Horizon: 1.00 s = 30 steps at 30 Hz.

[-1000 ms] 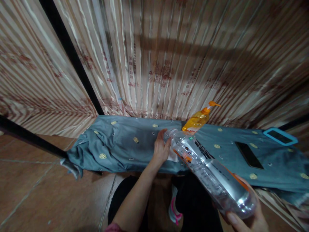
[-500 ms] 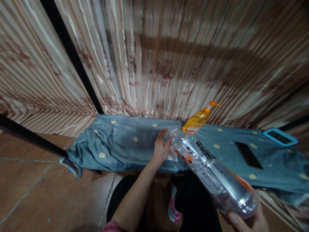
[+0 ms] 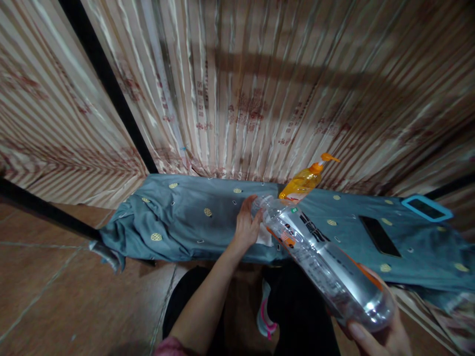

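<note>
My right hand [image 3: 386, 338] grips the base of a large clear plastic bottle [image 3: 322, 262], which is tilted with its neck pointing away toward the cloth-covered bench [image 3: 185, 222]. At the bottle's mouth, my left hand [image 3: 247, 225] closes its fingers around the cap end. A white tissue [image 3: 264, 238] lies under that hand on the blue-grey cloth. An orange pump bottle [image 3: 302, 183] stands just behind the clear bottle's neck.
A black phone [image 3: 378, 236] lies flat on the cloth to the right, and a blue-framed device [image 3: 426, 208] sits at the far right. Striped curtains [image 3: 260, 89] hang behind the bench. Tiled floor [image 3: 55, 296] stretches to the left. My dark-trousered legs and a shoe [image 3: 264, 316] are below.
Almost nothing differs: both hands keep their hold on the clear bottle, and the view has shifted slightly.
</note>
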### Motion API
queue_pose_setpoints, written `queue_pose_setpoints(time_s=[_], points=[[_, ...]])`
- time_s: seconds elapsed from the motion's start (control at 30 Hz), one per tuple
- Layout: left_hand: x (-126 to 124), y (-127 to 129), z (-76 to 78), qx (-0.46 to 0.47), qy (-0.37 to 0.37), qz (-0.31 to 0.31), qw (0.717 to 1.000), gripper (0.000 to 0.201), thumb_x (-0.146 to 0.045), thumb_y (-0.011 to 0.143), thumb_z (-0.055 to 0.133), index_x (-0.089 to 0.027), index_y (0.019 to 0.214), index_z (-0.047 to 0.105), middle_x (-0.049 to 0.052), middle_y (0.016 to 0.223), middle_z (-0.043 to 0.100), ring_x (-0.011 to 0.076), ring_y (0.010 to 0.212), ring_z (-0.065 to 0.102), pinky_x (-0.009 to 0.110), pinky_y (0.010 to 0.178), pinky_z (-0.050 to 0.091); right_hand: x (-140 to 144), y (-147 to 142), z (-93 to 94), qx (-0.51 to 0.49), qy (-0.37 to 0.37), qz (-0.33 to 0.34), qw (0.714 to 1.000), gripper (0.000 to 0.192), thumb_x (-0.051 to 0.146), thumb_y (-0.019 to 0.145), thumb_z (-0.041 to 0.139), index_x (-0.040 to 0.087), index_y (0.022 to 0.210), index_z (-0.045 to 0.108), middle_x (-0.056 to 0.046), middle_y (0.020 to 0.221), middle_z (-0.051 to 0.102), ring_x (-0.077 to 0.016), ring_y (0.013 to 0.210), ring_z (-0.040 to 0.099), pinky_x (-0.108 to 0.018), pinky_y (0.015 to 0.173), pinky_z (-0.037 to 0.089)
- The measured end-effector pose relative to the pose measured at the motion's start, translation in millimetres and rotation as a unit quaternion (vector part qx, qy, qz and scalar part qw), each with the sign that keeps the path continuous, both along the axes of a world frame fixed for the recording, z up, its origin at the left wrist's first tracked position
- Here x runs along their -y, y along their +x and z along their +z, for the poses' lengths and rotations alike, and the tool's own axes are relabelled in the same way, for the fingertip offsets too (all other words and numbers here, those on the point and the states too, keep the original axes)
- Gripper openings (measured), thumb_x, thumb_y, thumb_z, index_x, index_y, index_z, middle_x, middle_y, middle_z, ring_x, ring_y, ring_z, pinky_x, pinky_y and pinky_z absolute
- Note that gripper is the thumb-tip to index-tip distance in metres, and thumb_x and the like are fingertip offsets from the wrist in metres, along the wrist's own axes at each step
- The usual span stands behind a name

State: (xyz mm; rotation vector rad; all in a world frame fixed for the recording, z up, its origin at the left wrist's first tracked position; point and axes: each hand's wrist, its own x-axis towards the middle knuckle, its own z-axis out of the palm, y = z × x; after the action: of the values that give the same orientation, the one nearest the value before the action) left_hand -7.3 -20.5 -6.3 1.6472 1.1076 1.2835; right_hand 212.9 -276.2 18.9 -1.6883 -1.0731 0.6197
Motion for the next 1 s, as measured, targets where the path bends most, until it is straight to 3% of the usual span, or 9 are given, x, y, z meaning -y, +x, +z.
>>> queue_pose_setpoints(time_s=[0.27,0.73,1.0], points=[[0.5,-0.7,1.8,0.007,-0.007,0.0,1.0,0.044,-0.045,0.103,0.056,-0.02,0.138,0.064,0.016,0.145,0.071,0.032,0.139,0.066,0.052,0.125,0.049,-1.7,-3.1,-0.8,-0.047,-0.007,0.006,0.999,0.096,0.06,0.086,0.083,0.034,0.165,0.034,-0.015,0.17,0.043,-0.0505,0.157,0.04,-0.073,0.128,0.027],[0.2,-2.2,-0.1,0.004,-0.002,-0.006,1.0,0.048,-0.05,0.103,0.055,-0.019,0.138,0.063,0.017,0.146,0.071,0.0335,0.14,0.066,0.054,0.125,0.048,-1.5,2.8,-6.4,-0.044,0.012,-0.01,0.999,0.088,0.052,0.084,0.087,0.031,0.158,0.045,-0.016,0.165,0.049,-0.0527,0.154,0.043,-0.074,0.126,0.03],[0.3,-2.5,0.5,0.007,-0.013,-0.002,1.0,0.047,-0.051,0.102,0.058,-0.02,0.136,0.065,0.015,0.145,0.072,0.0337,0.14,0.066,0.054,0.126,0.048,-2.6,5.9,-5.6,0.025,0.026,-0.005,0.999,0.089,0.053,0.08,0.09,0.031,0.157,0.05,-0.014,0.153,0.06,-0.051,0.145,0.055,-0.065,0.114,0.053]])
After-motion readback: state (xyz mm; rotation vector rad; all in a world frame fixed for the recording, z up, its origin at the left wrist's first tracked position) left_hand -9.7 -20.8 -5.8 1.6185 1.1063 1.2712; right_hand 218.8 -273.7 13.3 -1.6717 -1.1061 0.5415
